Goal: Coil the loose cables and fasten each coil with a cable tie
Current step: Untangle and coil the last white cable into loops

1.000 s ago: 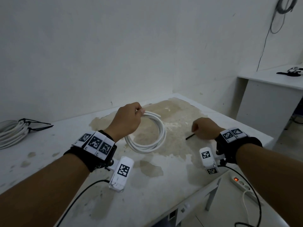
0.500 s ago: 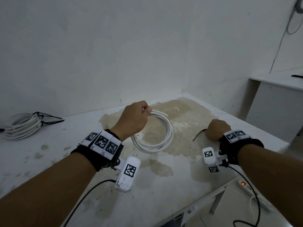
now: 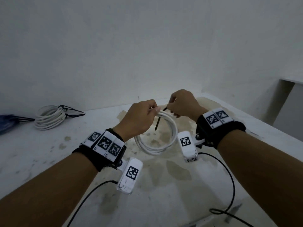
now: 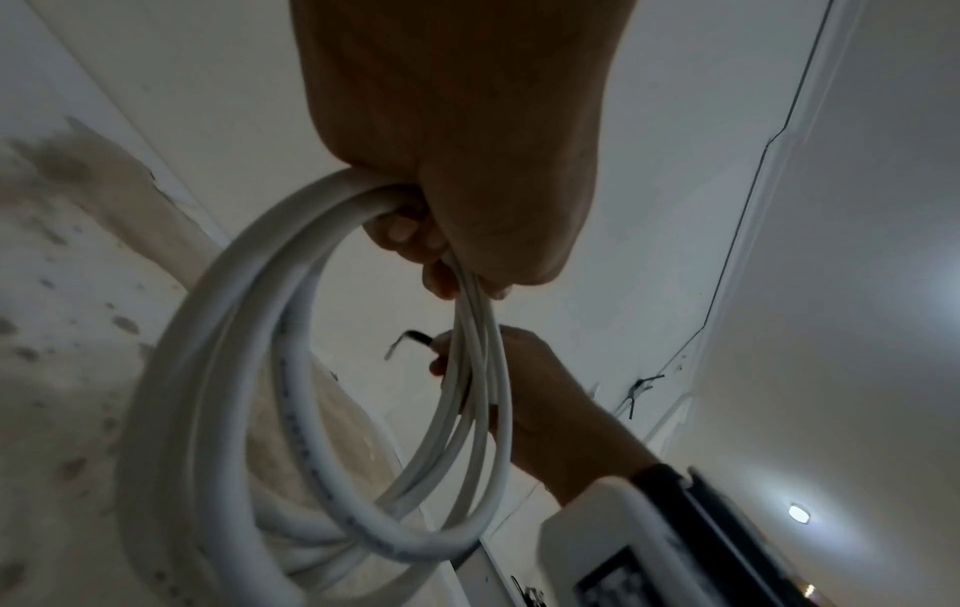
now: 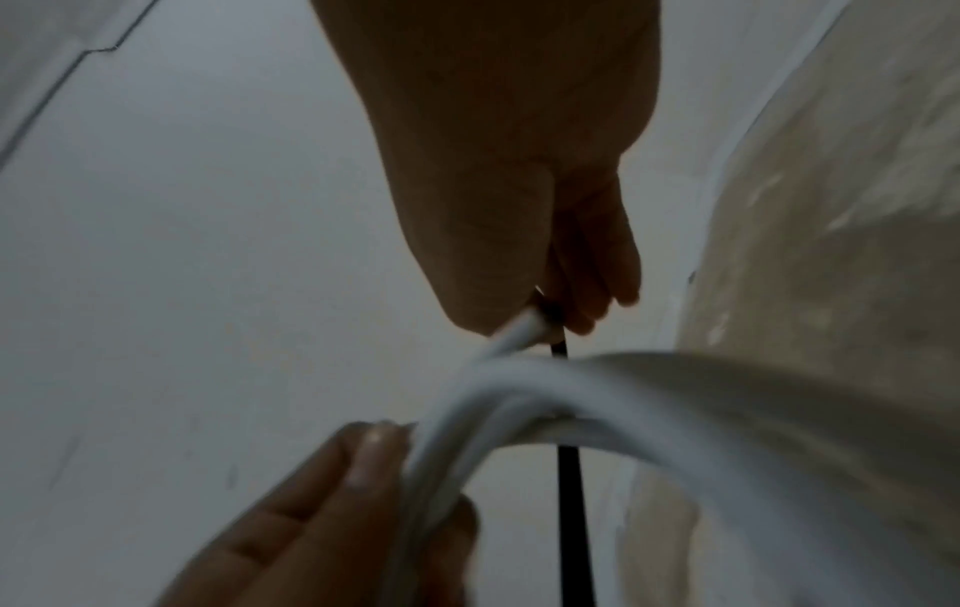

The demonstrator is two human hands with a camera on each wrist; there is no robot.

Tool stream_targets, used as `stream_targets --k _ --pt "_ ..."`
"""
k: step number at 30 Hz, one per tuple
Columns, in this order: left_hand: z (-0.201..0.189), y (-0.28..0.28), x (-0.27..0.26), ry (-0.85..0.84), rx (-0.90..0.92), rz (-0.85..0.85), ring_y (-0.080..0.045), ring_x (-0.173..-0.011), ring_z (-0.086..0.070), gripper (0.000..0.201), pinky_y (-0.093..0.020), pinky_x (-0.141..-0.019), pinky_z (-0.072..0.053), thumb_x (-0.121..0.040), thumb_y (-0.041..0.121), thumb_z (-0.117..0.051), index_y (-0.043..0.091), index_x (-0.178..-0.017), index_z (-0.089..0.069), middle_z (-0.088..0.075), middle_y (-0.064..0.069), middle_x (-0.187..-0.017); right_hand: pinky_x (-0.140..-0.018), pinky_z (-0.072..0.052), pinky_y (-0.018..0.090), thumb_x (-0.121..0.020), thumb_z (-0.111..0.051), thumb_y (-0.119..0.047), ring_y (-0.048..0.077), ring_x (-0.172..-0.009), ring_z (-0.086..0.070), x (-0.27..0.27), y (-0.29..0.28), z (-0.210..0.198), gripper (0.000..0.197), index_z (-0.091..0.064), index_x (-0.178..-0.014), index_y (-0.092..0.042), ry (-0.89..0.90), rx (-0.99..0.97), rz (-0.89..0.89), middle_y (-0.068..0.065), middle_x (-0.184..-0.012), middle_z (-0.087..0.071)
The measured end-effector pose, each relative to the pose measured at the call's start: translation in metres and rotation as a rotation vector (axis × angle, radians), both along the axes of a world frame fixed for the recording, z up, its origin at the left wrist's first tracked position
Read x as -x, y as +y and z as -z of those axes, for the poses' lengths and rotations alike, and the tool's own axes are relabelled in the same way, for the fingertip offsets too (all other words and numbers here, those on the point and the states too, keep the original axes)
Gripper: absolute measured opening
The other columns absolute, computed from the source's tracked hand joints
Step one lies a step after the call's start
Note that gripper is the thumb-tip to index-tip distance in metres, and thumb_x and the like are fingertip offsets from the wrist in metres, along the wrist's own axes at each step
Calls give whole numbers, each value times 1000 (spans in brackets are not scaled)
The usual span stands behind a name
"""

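My left hand (image 3: 141, 118) grips the top of a white cable coil (image 3: 157, 145) and holds it up over the stained white table (image 3: 49, 154). In the left wrist view the coil (image 4: 249, 369) hangs from the curled fingers. My right hand (image 3: 182, 104) pinches a thin black cable tie (image 3: 158, 122) right against the top of the coil; the tie hangs down through the loop. The right wrist view shows the tie (image 5: 568, 493) passing behind the white strands (image 5: 519, 394), with the left hand's fingers (image 5: 332, 493) below.
A second white coil (image 3: 49, 118), bound with black ties, lies at the back left of the table beside a blue object (image 3: 8, 123). Black wrist-camera leads (image 3: 229, 185) trail over the table's near edge. A white counter (image 3: 288, 102) stands at the right.
My right hand lifted the black tie off the table and carried it left to the top of the coil. The left hand kept its grip and raised the coil a little.
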State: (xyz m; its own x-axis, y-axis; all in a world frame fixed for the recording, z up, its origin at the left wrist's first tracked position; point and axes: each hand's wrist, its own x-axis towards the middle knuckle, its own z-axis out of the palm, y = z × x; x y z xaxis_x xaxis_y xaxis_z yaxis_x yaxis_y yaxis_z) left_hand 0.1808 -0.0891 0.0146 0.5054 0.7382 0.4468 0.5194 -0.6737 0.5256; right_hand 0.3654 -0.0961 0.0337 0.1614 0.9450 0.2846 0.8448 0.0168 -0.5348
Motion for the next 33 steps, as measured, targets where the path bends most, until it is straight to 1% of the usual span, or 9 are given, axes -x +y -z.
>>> stream_targets --k 4,13,17,20,24,26,28,30,33 --pt "1 6 34 32 -29 -101 -17 -62 -57 25 -31 -60 -42 -100 31 -49 17 -84 -62 -61 3 -63 -48 -53 24 -81 -64 -6 18 -54 -63 40 9 -24 12 -72 -77 3 106 157 -173 7 -61 -67" --pt "3 9 74 55 16 -161 -14 -75 -61 20 -29 -69 -45 -100 29 -47 23 -96 -66 -64 8 -78 -55 -52 20 -86 -67 -13 14 -64 -63 98 20 -56 15 -74 -85 0 -97 329 -406 7 -74 -69" --pt "-2 9 86 49 59 -181 -16 -55 -47 41 -29 -57 -35 -101 25 -46 15 -63 -55 -54 -4 -60 -56 -53 21 -89 -65 -12 14 -63 -64 114 24 -59 15 -73 -81 -2 -68 313 -452 4 -70 -69" --pt "-7 12 98 -113 156 -219 -13 -50 -41 41 -27 -53 -32 -99 24 -48 -2 -69 -58 -53 -14 -60 -62 -56 24 -97 -59 -38 13 -74 -68 125 27 -55 36 -72 -86 -7 35 235 -498 3 -83 -73" --pt "-13 18 112 -281 238 -273 -5 -40 -35 41 -22 -47 -28 -98 23 -50 -7 -72 -60 -51 -1 -55 -74 -53 28 -92 -57 -56 12 -87 -66 130 32 -41 44 -69 -101 -15 169 194 -611 1 -99 -72" --pt "-14 21 118 -319 259 -297 -4 -36 -33 41 -23 -46 -26 -98 22 -50 -3 -67 -61 -44 8 -45 -76 -51 29 -99 -51 -49 15 -84 -68 131 39 -30 40 -69 -101 -13 379 170 -587 4 -97 -74" --pt "-13 24 125 -349 288 -336 -4 -34 -30 42 -25 -47 -24 -99 22 -51 0 -65 -61 -37 12 -38 -75 -51 34 -104 -45 -24 20 -80 -67 132 48 -20 25 -66 -99 -10 592 42 -476 9 -95 -74" --pt "-14 28 132 -365 295 -369 -5 -34 -30 41 -26 -47 -24 -99 21 -51 -6 -70 -62 -38 11 -38 -66 -52 28 -101 -46 -8 16 -73 -64 131 54 -11 16 -62 -100 -9 546 -10 -440 7 -91 -71" --pt "-15 32 138 -353 289 -370 -8 -36 -30 39 -26 -46 -24 -98 20 -51 -7 -72 -63 -43 4 -45 -75 -58 33 -101 -52 -13 20 -84 -72 130 52 11 18 -64 -110 -4 556 327 -585 10 -97 -74"
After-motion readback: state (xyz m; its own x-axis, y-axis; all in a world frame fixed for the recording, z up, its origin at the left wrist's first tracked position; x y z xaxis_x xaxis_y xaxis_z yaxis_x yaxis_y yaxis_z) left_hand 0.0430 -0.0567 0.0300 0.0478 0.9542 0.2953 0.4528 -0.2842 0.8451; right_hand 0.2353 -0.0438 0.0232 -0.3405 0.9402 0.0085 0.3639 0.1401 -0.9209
